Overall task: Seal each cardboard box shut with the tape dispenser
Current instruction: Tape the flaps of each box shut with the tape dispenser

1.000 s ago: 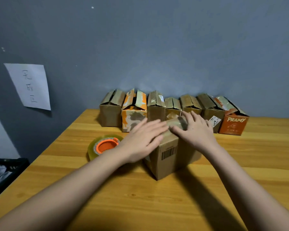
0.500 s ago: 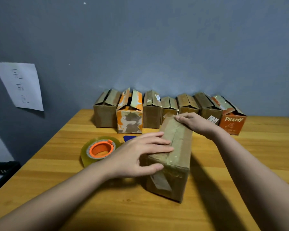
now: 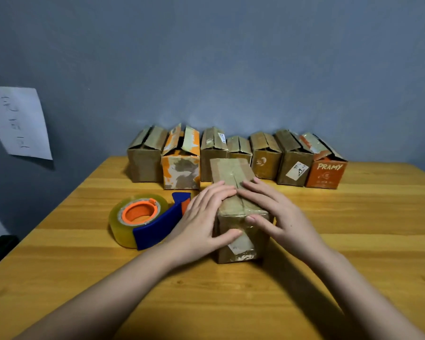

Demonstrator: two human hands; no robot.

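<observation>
Change since half a second ago: I am now presenting the small brown cardboard box end-on to myself, where it was lying skewed with my right hand at its far end. The box is sitting on the yellow wooden table, in front of the back row. My left hand and my right hand are both lying flat across its top flaps, fingers straight, thumbs pressing on the near face; neither hand is curling round anything. I am judging this as squaring the flaps together before taping, since the centre seam is meeting under my fingertips.

The blue tape dispenser with its orange-cored clear roll is resting just beside my left hand, untouched.

Containers: seven small cardboard boxes in a row against the grey wall are standing with flaps raised and unsealed; their contents are not visible. Nor is anything showing inside the box under my hands.
</observation>
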